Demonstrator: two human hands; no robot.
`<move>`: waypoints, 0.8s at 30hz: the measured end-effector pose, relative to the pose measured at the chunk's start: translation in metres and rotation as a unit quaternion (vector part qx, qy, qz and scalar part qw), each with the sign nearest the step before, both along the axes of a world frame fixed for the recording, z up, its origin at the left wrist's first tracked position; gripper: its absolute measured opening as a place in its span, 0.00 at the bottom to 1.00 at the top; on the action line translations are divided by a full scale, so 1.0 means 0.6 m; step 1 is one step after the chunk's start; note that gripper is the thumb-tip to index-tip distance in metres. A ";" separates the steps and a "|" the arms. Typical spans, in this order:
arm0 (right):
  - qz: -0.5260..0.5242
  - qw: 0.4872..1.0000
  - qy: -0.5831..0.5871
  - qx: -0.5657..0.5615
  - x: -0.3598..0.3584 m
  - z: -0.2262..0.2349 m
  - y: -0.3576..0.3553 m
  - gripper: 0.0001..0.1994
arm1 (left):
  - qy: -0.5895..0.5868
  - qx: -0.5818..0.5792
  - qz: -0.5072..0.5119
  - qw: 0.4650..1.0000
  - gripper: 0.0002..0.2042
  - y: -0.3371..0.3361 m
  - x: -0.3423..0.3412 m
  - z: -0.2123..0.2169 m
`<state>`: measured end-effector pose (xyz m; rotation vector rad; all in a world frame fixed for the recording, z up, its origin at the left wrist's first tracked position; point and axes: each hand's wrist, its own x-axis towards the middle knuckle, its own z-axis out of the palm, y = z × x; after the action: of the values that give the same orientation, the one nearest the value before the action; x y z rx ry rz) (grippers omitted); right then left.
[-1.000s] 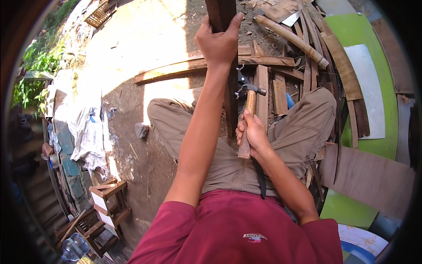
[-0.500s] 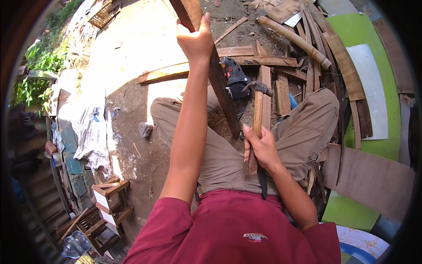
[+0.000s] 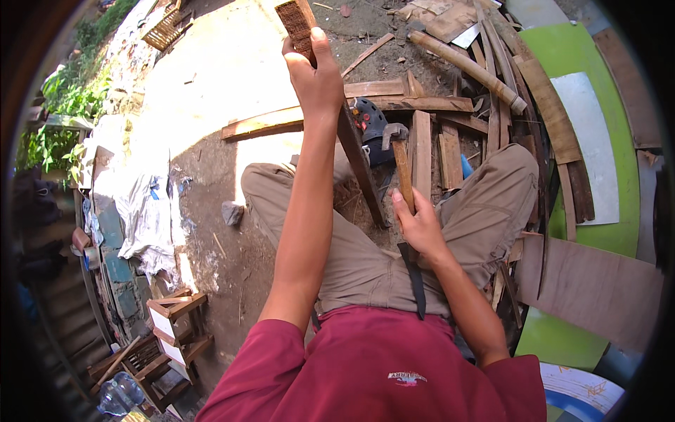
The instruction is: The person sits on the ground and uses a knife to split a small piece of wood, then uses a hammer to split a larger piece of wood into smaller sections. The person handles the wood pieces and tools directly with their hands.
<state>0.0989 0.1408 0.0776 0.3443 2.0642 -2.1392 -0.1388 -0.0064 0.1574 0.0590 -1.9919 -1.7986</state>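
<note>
The left hand (image 3: 316,88) has its fingers wrapped round a long wood stick (image 3: 361,169) near its top. The stick slants down between the knees (image 3: 517,169). The right hand's (image 3: 423,231) fingers grip a hammer (image 3: 403,167).

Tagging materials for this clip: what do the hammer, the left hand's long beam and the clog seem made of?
Claw hammer: tan-brown handle, apparently wood; dull grey head, probably steel. Beam: unpainted-looking wood, with a rough brown end. Clog: possibly moulded foam or rubber, matte and dark, judging by its holed shell.
</note>
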 end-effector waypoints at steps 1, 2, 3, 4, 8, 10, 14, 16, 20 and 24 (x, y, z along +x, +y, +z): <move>-0.005 1.000 0.003 0.027 -0.002 -0.007 0.000 0.15 | -0.022 0.010 -0.031 0.999 0.24 -0.007 -0.004 0.004; -0.011 0.998 0.006 0.054 -0.002 -0.012 0.000 0.15 | -0.044 0.019 -0.060 0.997 0.25 -0.014 -0.006 0.007; -0.016 0.997 0.009 0.081 0.000 -0.016 0.002 0.16 | -0.085 0.009 -0.088 0.992 0.25 -0.025 -0.003 0.009; -0.019 0.998 -0.052 0.029 0.003 -0.012 0.004 0.16 | -0.040 0.031 -0.099 0.994 0.25 -0.025 0.010 0.013; -0.036 0.978 -0.182 -0.098 0.024 -0.010 0.027 0.17 | 0.017 0.081 -0.112 0.990 0.23 -0.025 0.044 0.040; -0.060 0.976 -0.187 -0.095 0.032 -0.016 0.037 0.17 | 0.012 0.089 -0.091 0.992 0.27 -0.031 0.039 0.034; -0.070 0.982 -0.149 -0.093 0.035 0.007 0.035 0.18 | 0.047 0.060 -0.045 0.996 0.30 -0.028 0.023 0.022; -0.073 0.986 -0.114 -0.094 0.035 0.021 0.029 0.18 | 0.033 0.043 -0.031 0.998 0.30 -0.018 0.021 0.029; -0.043 0.990 -0.075 -0.111 0.034 0.056 0.019 0.18 | -0.015 0.027 -0.009 0.999 0.31 0.011 0.027 0.057; 0.025 0.983 -0.112 -0.146 0.026 0.125 0.026 0.21 | -0.038 0.060 -0.090 0.993 0.33 0.014 0.029 0.070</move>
<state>0.1145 0.1562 0.1523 0.4626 1.5972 -2.2147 -0.1216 0.0019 0.1993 -0.0154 -1.9952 -2.0565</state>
